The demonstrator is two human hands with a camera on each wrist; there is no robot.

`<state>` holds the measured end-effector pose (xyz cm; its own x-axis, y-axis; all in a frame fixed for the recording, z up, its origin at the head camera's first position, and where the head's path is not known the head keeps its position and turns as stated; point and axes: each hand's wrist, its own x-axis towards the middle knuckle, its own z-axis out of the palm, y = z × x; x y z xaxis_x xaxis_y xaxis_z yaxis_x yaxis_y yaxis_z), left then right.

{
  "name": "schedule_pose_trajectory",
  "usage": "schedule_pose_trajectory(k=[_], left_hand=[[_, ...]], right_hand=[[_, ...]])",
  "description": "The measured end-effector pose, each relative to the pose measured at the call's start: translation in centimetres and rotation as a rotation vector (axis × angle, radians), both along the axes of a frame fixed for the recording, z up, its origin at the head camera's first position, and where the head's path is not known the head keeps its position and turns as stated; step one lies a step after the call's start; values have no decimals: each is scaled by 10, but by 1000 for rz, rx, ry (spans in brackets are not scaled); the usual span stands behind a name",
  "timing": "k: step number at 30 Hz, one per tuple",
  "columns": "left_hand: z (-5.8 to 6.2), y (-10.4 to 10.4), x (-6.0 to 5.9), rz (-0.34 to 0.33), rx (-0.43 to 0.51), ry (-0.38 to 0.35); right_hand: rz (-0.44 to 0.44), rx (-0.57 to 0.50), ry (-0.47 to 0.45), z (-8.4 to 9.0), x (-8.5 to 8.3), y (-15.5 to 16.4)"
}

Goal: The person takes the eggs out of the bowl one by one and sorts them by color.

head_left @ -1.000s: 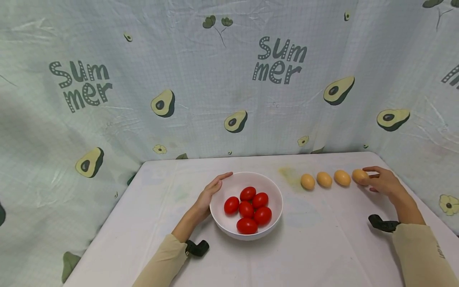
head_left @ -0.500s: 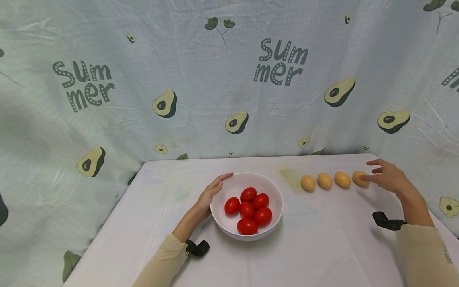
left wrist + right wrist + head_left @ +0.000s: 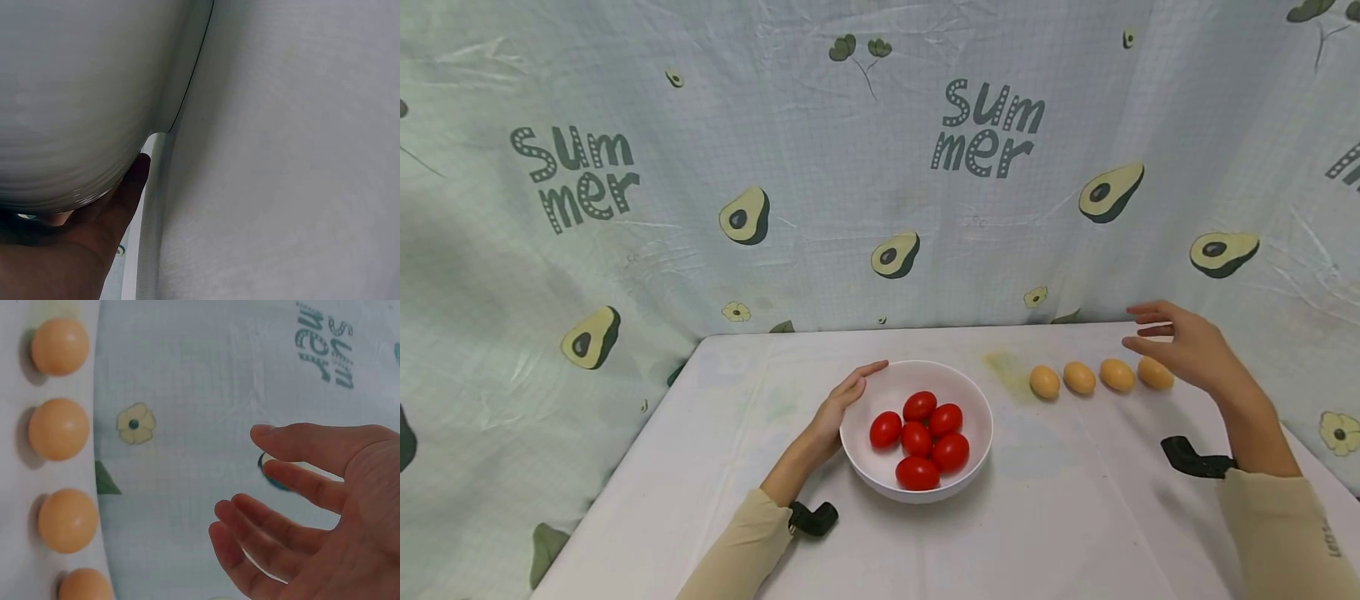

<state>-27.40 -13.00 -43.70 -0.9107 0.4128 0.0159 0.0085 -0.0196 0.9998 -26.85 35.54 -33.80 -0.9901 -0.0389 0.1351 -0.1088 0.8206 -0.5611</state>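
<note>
You are wearing long beige sleeves on both arms, a small black device strapped at each wrist; dark lettering is showing on the right sleeve.

Right hand at the right and lower right of the frame, palm open, fingers loosely spread, holding nothing. Four orange eggs in a column down the left edge on a white table, well apart from the hand. Printed cloth with a flower motif across the centre and top.
</note>
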Motion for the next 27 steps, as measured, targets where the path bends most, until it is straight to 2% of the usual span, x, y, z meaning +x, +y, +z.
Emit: schedule_pose_trajectory(k=[18,27], left_hand=[[-2,-2,-1,-11,-10,-8],[0,-1,-2,-10,-18,3]], right_hand=[[168,-57,196,12,12,-66],[280,-70,210,14,17,-98]])
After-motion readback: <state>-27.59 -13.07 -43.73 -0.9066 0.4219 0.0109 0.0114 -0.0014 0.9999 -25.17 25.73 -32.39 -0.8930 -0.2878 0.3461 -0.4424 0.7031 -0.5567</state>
